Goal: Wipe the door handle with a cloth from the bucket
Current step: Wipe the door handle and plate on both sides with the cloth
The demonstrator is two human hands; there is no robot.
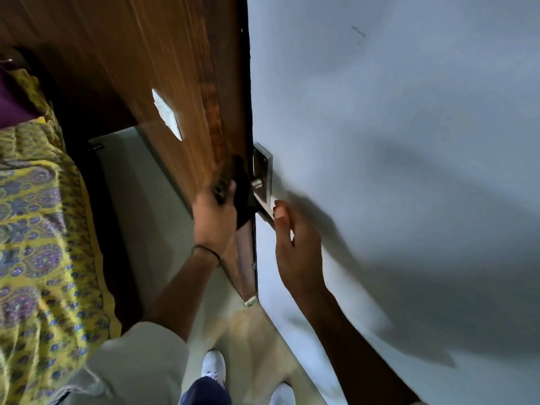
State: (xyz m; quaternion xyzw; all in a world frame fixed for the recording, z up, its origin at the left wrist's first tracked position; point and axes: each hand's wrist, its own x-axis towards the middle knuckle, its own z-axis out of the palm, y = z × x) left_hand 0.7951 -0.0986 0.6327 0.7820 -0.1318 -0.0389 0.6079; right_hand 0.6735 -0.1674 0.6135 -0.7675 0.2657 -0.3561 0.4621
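A metal door handle (263,182) on its backplate sits at the edge of the white door (380,141). My left hand (214,217) grips a dark cloth (242,200) and presses it against the door's edge, right beside the handle's knob end. My right hand (295,244) is on the white side of the door, fingers curled, with its fingertips at the lower end of the lever; whether it grips the lever is unclear. No bucket is in view.
A brown wooden panel (146,68) with a white switch plate (166,114) stands left of the door. A bed with a yellow patterned cover (38,229) fills the far left. Below are the pale floor (140,214) and my white shoes (214,365).
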